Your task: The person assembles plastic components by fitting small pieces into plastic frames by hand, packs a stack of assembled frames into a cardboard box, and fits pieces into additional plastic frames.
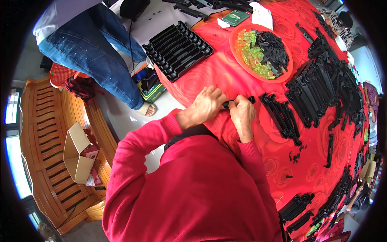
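We grip one black strip point(238, 101) w/ both hands, left hand point(206, 105) & right hand point(243, 113) closed on it; stacked strips point(318, 88) look done, approx. half; loose parts in the orange tray point(242, 60) remain.

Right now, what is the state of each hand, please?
Left hand: closed on one end of a long black plastic strip.
Right hand: closed on the same strip, further along it.

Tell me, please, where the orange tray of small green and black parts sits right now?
In the head view, the orange tray lies on the red tablecloth, up and right of both hands, beside the piled black strips.
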Available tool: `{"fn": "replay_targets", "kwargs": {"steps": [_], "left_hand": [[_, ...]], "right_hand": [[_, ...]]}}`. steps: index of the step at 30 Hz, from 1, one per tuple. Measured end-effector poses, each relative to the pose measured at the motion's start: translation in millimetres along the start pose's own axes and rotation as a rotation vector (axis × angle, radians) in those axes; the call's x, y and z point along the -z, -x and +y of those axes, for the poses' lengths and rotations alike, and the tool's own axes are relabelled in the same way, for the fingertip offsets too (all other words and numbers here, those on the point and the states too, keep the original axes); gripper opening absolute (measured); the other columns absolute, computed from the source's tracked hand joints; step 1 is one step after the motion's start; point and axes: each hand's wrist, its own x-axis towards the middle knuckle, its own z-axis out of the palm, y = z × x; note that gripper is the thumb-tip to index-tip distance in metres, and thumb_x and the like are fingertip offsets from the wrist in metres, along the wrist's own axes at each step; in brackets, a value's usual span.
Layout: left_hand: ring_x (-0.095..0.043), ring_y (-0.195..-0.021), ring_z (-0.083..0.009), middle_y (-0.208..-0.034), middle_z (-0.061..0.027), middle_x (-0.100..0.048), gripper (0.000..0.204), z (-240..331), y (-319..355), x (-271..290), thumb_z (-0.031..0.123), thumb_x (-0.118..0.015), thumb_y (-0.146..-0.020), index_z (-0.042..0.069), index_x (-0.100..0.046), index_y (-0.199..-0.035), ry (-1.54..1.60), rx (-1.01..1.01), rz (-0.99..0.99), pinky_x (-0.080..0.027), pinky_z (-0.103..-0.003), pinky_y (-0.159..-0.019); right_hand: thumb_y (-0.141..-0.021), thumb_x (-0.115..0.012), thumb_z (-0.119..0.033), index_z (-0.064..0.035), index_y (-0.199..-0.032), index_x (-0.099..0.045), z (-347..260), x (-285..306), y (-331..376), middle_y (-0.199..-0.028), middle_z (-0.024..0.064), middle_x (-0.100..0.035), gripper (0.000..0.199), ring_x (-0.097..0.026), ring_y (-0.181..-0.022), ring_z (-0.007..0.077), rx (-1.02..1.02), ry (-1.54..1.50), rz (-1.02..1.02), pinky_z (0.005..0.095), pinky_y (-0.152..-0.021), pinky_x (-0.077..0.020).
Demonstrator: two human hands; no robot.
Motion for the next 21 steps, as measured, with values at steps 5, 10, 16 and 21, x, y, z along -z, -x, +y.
{"fn": "replay_targets", "kwargs": {"steps": [5,10,16,21], "left_hand": [[-0.051,-0.106,-0.0288,-0.109,-0.0114,-0.056,0.048,-10,32,1,0.017,-0.053,-0.077,0.000,-0.051,-0.122,-0.145,-0.441,0.212,-0.040,-0.042,-0.093],[-0.047,-0.115,-0.0297,-0.124,-0.0130,-0.051,0.059,-18,42,-8,0.020,-0.052,-0.079,0.001,-0.040,-0.133,-0.186,-0.456,0.168,-0.035,-0.048,-0.100],[-0.049,-0.114,-0.0289,-0.116,-0.0135,-0.054,0.050,-21,51,-28,0.019,-0.052,-0.077,0.000,-0.049,-0.124,-0.217,-0.452,0.242,-0.037,-0.048,-0.099],[-0.049,-0.115,-0.0284,-0.118,-0.0129,-0.054,0.043,-25,61,-37,0.017,-0.056,-0.076,0.004,-0.054,-0.117,-0.173,-0.407,0.298,-0.037,-0.046,-0.096]], "right_hand": [[-0.074,-0.063,-0.017,-0.0040,-0.072,-0.059,-4,4,5,-0.071,0.0181,-0.062,0.014,-0.061,-0.067,0.0382,-0.009,-0.018,-0.052,0.0494,-0.058,-0.0450],[-0.074,-0.064,-0.017,-0.0040,-0.072,-0.057,-1,0,5,-0.071,0.0182,-0.062,0.015,-0.060,-0.067,0.0386,-0.032,0.026,-0.084,0.0494,-0.057,-0.0445],[-0.076,-0.066,-0.019,-0.0034,-0.071,-0.056,-2,4,4,-0.069,0.0179,-0.061,0.019,-0.060,-0.066,0.0384,-0.036,-0.018,-0.088,0.0487,-0.056,-0.0434],[-0.076,-0.066,-0.019,-0.0031,-0.071,-0.055,-4,5,2,-0.067,0.0166,-0.061,0.020,-0.059,-0.064,0.0377,-0.035,-0.052,-0.096,0.0475,-0.055,-0.0430]]}}
